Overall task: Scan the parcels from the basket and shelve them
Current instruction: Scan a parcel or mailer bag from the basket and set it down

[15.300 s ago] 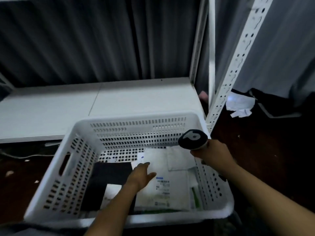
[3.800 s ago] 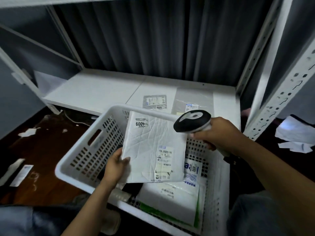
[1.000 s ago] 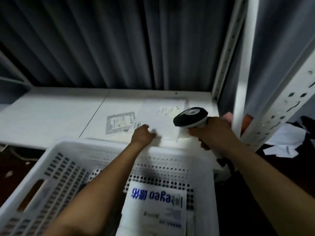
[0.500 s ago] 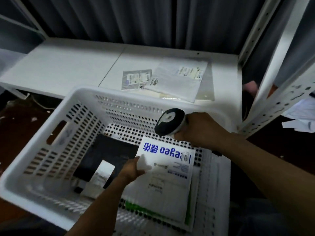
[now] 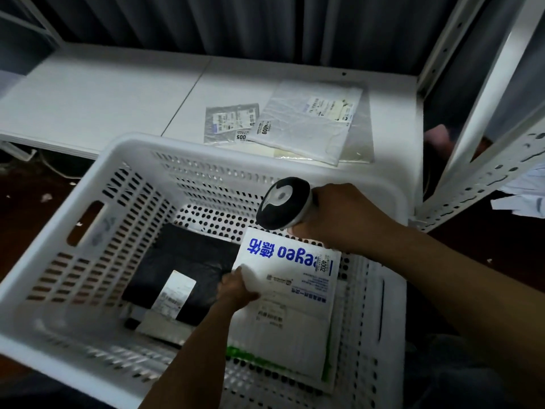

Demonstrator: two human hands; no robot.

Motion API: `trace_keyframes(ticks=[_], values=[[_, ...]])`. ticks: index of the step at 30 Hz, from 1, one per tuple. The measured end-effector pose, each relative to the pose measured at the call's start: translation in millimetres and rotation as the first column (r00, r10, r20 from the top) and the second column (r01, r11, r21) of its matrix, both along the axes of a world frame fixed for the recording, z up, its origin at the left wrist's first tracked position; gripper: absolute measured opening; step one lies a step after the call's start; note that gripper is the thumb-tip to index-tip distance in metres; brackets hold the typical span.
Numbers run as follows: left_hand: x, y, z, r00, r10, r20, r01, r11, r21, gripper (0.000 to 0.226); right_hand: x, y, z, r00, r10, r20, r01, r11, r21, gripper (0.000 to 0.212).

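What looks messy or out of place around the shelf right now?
Crumpled white paper scraps lie on the dark floor right of the shelf post. On the shelf, the shelved parcels overlap at skewed angles rather than sitting in a row. Nothing looks damaged.

Between the left hand point(image 5: 236, 289) and right hand point(image 5: 339, 219): a parcel point(image 5: 290, 278), inside the basket point(image 5: 88, 184). Left of both hands, another parcel point(image 5: 188, 270). Behind, on the shelf point(image 5: 103, 93), two more.
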State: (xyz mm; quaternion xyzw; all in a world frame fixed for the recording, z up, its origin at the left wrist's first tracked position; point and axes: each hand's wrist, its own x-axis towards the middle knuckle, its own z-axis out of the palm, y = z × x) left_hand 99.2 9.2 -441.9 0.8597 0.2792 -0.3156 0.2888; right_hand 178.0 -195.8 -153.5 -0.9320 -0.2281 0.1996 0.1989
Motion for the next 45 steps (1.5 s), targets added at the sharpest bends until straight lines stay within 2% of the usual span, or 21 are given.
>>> trace_keyframes(ticks=[2,4,7,10,12,15,17,21,23,25,27,29,33,38,43,45], values=[[-4,4,-4,0.997,0.067,-0.036,-0.067,0.998,-0.001,0.097,-3,0,2,1.000,-0.004,-0.015,0.005,1.000,0.025,0.026],[-4,8,-12,0.994,0.101,-0.031,-0.103,0.992,-0.070,0.098,-6,-2,3,1.000,-0.001,-0.027,0.002,0.999,0.035,0.027],[-4,13,-22,0.993,0.122,0.009,-0.119,0.982,-0.145,0.073,-7,-5,-1,0.999,-0.017,-0.047,0.018,0.999,0.027,0.026],[-7,11,-19,0.997,0.076,0.003,-0.075,0.993,-0.086,0.083,-5,-7,-2,0.999,-0.027,-0.027,0.026,1.000,-0.008,0.030],[-7,4,-9,0.999,0.052,-0.007,-0.053,0.988,-0.143,0.078,-4,-8,-2,1.000,-0.010,-0.010,0.009,1.000,-0.025,0.028],[-5,7,-11,0.997,0.079,-0.009,-0.080,0.994,-0.075,0.080,-2,-7,-2,1.000,-0.023,-0.010,0.023,1.000,0.015,0.027],[-4,8,-5,0.998,0.060,0.031,-0.060,0.998,-0.005,0.080,0,-9,-2,1.000,-0.026,-0.017,0.026,1.000,0.009,0.031],[-4,4,16,0.974,0.097,0.204,-0.103,0.995,0.019,0.055,1,-9,6,0.999,-0.026,-0.019,0.027,0.999,0.037,0.024],[-5,4,28,0.941,0.182,0.285,-0.158,0.982,-0.104,0.039,1,-7,11,0.998,-0.053,-0.018,0.055,0.995,0.086,0.025],[-9,2,46,0.923,0.285,0.257,-0.188,0.920,-0.345,0.032,0,-4,17,0.997,-0.082,-0.008,0.082,0.988,0.132,0.022],[-11,-1,66,0.917,0.293,0.272,-0.136,0.869,-0.475,0.027,-1,-3,22,0.993,-0.119,-0.026,0.122,0.975,0.183,0.022],[-14,0,89,0.869,0.323,0.374,-0.101,0.857,-0.506,0.028,-5,-4,28,0.989,-0.134,-0.071,0.147,0.959,0.244,0.028],[-31,27,141,0.729,0.354,0.586,-0.070,0.890,-0.451,0.028,-18,-6,46,0.986,-0.136,-0.096,0.158,0.946,0.282,0.027],[-70,65,205,0.587,0.420,0.692,-0.092,0.884,-0.459,0.028,-31,-8,58,0.972,-0.178,-0.155,0.219,0.924,0.313,0.021],[-93,83,243,0.326,0.554,0.766,-0.234,0.832,-0.502,0.031,-40,-7,65,0.911,-0.231,-0.342,0.367,0.831,0.418,0.018],[-96,84,253,0.256,0.549,0.795,-0.300,0.828,-0.474,0.031,-43,-6,69,0.890,-0.208,-0.405,0.397,0.792,0.465,0.016]])
